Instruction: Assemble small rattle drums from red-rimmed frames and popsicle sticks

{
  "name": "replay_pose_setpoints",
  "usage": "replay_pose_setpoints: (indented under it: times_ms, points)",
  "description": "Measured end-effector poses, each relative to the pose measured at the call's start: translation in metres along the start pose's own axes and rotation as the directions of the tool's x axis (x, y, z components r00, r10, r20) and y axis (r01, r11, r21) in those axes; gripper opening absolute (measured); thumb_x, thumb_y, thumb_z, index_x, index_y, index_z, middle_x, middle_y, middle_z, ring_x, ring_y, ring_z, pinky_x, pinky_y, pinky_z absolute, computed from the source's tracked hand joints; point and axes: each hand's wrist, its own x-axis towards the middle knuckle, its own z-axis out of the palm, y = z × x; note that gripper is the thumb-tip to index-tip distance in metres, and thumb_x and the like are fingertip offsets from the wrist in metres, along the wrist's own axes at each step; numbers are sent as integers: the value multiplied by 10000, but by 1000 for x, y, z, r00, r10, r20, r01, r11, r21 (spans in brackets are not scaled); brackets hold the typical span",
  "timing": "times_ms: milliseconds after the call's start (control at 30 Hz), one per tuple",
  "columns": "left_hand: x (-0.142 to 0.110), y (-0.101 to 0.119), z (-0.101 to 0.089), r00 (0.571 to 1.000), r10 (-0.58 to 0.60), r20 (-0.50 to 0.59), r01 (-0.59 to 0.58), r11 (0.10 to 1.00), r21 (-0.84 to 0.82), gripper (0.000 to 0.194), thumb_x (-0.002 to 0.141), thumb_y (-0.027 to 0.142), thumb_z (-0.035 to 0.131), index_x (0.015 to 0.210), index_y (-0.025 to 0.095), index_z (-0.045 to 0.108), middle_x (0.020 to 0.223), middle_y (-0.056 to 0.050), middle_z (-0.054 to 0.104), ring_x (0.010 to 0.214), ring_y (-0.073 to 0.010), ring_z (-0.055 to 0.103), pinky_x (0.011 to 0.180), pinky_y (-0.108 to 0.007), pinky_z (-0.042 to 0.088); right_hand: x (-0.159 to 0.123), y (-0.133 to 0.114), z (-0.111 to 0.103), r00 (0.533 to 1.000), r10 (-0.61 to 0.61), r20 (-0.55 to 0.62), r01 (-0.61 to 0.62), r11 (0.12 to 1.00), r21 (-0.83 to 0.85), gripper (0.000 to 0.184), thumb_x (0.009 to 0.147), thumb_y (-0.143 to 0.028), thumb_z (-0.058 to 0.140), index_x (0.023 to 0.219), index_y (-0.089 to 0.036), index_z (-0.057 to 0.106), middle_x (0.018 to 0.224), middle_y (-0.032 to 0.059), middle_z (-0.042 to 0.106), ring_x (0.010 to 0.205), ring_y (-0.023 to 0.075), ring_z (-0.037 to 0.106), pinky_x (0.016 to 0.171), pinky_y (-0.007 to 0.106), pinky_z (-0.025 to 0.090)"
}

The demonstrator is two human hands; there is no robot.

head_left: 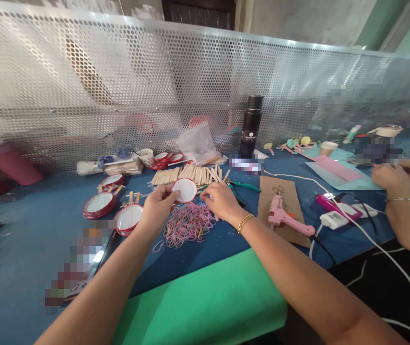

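My left hand (159,206) pinches a small white disc with a red rim (184,190) by its left edge, between thumb and fingers. Close to the disc's right side, my right hand (221,199) has its fingers curled and pressed together. What they hold, if anything, is too small to make out. Below both hands lies a pile of pink and purple rubber bands (188,225). Behind them spread many flat wooden sticks (199,173). Pliers with teal handles (246,186) lie partly hidden behind my right hand.
Stacks of red-rimmed discs (99,205) stand at left. A pink glue gun (286,218) rests on cardboard (266,191). A black bottle (252,127) stands before a perforated metal screen (205,72). Green sheet (205,302) lies in front. Another person's hands (392,177) and a white cable (373,239) are at right.
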Motion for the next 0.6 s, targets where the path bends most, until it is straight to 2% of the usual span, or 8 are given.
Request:
replay_pose_setpoints:
  times_ms: [133, 300, 467, 600]
  points:
    - [-2, 1, 2, 1000, -7, 3, 7, 1000, -6, 323, 623, 452, 753, 720, 174, 619, 572, 44, 563, 511, -97, 459, 487, -205, 359, -1, 0, 7, 996, 78, 36, -77, 997, -31, 112, 844, -306, 691, 837, -226, 768, 1037, 65, 696, 1065, 269, 553, 929, 386, 390]
    - [0, -1, 1, 998, -50, -41, 48, 997, -57, 327, 601, 445, 749, 720, 193, 576, 638, 35, 560, 580, -129, 517, 486, -224, 452, 3, 3, 10, 994, 102, 36, -102, 995, 12, 79, 826, -234, 675, 795, -234, 747, 992, 36, 697, 1020, 224, 574, 932, 341, 391]
    - [3, -4, 0, 995, 2, -103, -4, 1000, -16, 318, 633, 374, 718, 842, 211, 542, 741, 15, 582, 631, -155, 569, 454, -248, 511, 3, 4, 10, 992, 124, 21, -124, 992, 17, 127, 858, -263, 634, 809, -231, 747, 1001, 46, 691, 1017, 223, 574, 921, 342, 387]
    - [4, -5, 0, 994, 40, -104, -44, 999, -30, 393, 651, 315, 701, 962, 234, 476, 805, 14, 589, 634, -160, 601, 460, -286, 557, 0, 2, 11, 990, 119, 72, -120, 993, 13, 103, 824, -313, 685, 795, -251, 761, 1027, 47, 693, 1045, 249, 556, 915, 372, 373]
